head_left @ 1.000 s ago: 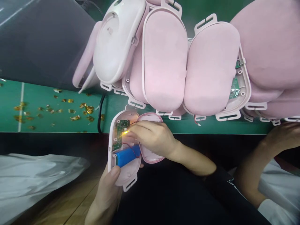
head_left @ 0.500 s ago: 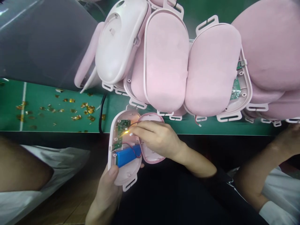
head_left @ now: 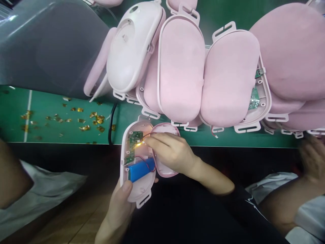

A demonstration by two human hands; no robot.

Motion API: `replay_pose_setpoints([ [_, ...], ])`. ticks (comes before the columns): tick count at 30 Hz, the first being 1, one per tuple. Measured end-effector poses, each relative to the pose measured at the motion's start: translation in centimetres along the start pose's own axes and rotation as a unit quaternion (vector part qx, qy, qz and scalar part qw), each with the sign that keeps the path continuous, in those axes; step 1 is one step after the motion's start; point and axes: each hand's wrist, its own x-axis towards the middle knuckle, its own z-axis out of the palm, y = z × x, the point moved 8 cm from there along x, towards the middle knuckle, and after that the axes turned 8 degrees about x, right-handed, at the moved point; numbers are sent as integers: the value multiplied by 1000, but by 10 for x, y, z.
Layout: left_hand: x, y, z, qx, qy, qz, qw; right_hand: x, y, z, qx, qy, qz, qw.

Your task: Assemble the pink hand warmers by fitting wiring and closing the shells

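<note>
My left hand (head_left: 122, 200) grips the lower end of an open pink plastic housing (head_left: 141, 193), thumb over its rim. Inside lie a green circuit board (head_left: 132, 145) and a blue battery pack (head_left: 139, 170) with thin red and dark wires. A yellow-orange light (head_left: 138, 144) glows beside the board. My right hand (head_left: 172, 150) is closed in a pinch at the board's right edge, on a small white wire connector (head_left: 145, 139) with a thin wire running from it. Behind that hand, a second pink shell (head_left: 166, 171) lies against the housing's right side.
Several pink and white housings (head_left: 181, 71) stand in a row on the green table (head_left: 63, 132). Gold tape scraps (head_left: 98, 118) lie left, near a black cable (head_left: 110, 125) and a large grey bin (head_left: 50, 54). Other people sit close on both sides; one's hand (head_left: 313, 159) shows at right.
The housing and both my hands sit slightly further right in view. My right fingertips and the white connector are a little nearer the board. The neighbour's arm at right has shifted.
</note>
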Motion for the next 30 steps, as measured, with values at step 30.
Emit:
replay_pose_setpoints([
  [30, 2, 15, 20, 70, -61, 30, 995, 16, 4, 4, -11, -25, 12, 1000],
])
